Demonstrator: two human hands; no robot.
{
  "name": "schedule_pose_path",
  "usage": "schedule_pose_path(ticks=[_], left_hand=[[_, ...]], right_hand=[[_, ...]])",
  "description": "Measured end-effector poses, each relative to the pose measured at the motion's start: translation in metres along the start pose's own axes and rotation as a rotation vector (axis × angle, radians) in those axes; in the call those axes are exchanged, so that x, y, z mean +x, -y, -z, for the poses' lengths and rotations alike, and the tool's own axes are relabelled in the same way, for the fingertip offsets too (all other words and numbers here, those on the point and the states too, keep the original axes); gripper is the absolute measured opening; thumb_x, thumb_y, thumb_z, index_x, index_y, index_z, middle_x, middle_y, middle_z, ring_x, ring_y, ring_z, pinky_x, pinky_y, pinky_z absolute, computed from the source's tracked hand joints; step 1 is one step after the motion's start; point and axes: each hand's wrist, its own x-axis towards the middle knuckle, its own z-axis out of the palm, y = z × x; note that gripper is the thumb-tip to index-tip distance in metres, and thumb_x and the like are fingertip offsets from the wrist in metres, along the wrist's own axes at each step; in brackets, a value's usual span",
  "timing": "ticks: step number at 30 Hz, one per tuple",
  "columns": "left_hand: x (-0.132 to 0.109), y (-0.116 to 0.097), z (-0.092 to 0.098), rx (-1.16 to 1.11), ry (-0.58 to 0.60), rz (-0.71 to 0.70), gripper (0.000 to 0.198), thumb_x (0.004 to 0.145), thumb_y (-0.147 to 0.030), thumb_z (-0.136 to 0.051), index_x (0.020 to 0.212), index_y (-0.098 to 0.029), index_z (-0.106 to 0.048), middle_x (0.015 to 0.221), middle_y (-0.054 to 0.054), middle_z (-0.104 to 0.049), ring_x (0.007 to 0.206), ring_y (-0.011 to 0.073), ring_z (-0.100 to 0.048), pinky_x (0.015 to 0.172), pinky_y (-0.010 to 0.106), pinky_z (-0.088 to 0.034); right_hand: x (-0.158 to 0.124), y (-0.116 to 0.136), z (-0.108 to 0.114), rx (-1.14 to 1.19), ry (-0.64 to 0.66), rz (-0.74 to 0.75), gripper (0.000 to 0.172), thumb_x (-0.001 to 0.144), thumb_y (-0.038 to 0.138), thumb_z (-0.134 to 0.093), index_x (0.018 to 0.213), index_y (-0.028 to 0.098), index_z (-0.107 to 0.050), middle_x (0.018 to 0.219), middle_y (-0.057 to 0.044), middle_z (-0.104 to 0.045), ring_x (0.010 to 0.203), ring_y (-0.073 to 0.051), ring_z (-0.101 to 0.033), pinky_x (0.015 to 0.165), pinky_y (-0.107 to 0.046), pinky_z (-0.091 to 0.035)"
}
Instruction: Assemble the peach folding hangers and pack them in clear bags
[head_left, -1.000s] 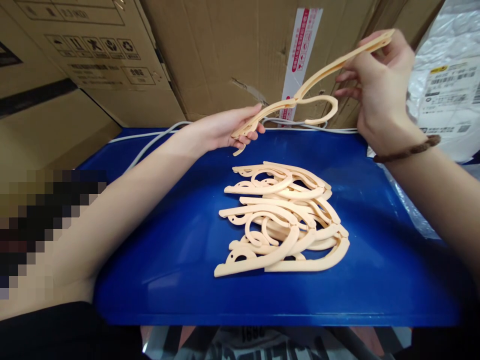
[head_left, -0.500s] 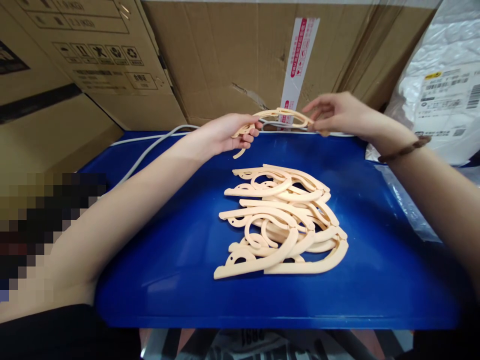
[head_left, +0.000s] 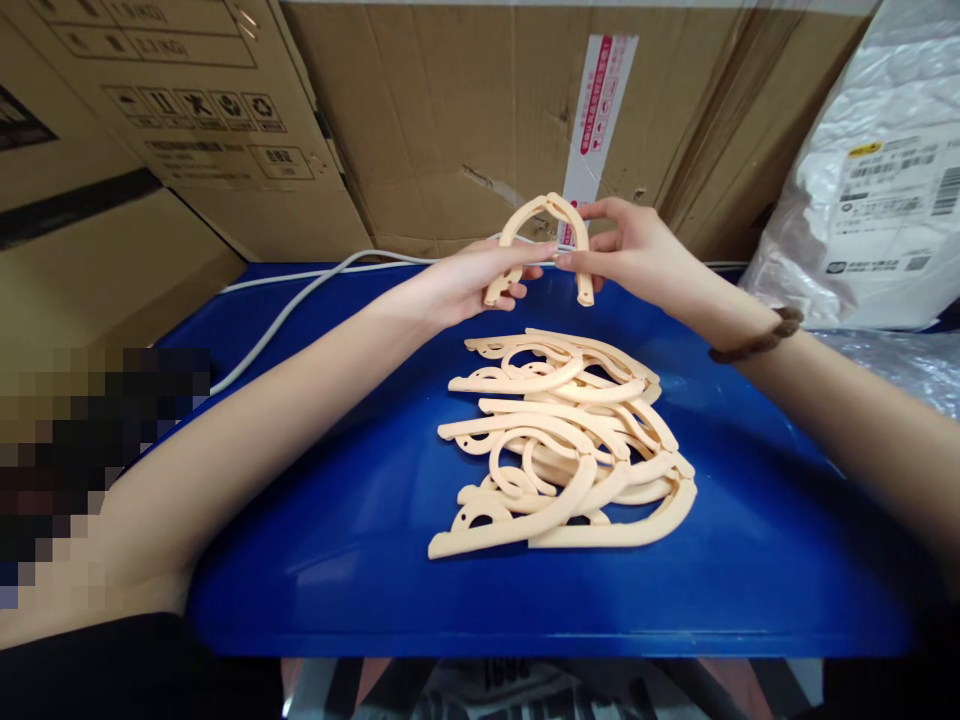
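A beige folding clothes hanger (head_left: 534, 205) is raised above the far part of the blue table, its two arms folded down into an arch. My left hand (head_left: 491, 275) is closed on the arm at the left. Thumb and fingers of my right hand (head_left: 619, 240) grip the other arm, and the two thumbs come close together between the arms. The hanger's hook is mostly hidden behind my fingers. Below the hands lies a pile of similar folding hangers (head_left: 551, 520), overlapping one another, with their joints toward the right.
The blue table (head_left: 337, 560) carries the pile. Behind it stand cardboard boxes (head_left: 450, 110), one with a white and red tape strip. A grey cable (head_left: 274, 325) runs along the back left. A clear plastic-wrapped package (head_left: 862, 220) with a label is at the right.
The held hanger has gone from spread out sideways to folded in an arch. My right hand has moved left, closer to my left hand. The pile has not moved.
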Motion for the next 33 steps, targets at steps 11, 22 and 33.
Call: schedule_pose_path(ticks=[11, 22, 33], left_hand=[[-0.004, -0.004, -0.003, 0.086, 0.018, -0.065, 0.037, 0.083, -0.013, -0.050, 0.116, -0.010, -0.065, 0.107, 0.009, -0.072, 0.079, 0.0118, -0.070, 0.060, 0.018, -0.054], [-0.012, -0.005, -0.006, -0.045, 0.219, 0.016, 0.032, 0.075, -0.005, -0.054, 0.105, -0.009, -0.064, 0.081, 0.003, -0.061, 0.040, -0.0007, -0.036, 0.033, 0.010, -0.026], [-0.007, -0.003, 0.008, 0.458, 0.152, -0.097, 0.046, 0.065, -0.001, -0.053, 0.106, -0.016, -0.068, 0.110, 0.008, -0.066, 0.054, 0.0057, -0.055, 0.035, 0.015, -0.031]], right_hand=[[0.003, -0.008, 0.008, -0.175, 0.032, 0.095, 0.032, 0.073, 0.032, -0.081, 0.098, 0.027, -0.061, 0.066, 0.004, -0.063, 0.066, -0.020, -0.062, 0.065, -0.033, -0.050], [-0.016, 0.013, 0.005, -1.388, -0.105, 0.182, 0.048, 0.107, 0.040, -0.024, 0.129, 0.013, -0.056, 0.096, -0.018, -0.073, 0.092, -0.034, -0.070, 0.075, -0.039, -0.045], [0.005, 0.006, 0.027, -0.809, 0.186, -0.099, 0.035, 0.102, 0.027, -0.035, 0.090, 0.016, -0.065, 0.066, -0.002, -0.063, 0.051, -0.012, -0.051, 0.060, -0.027, -0.044]])
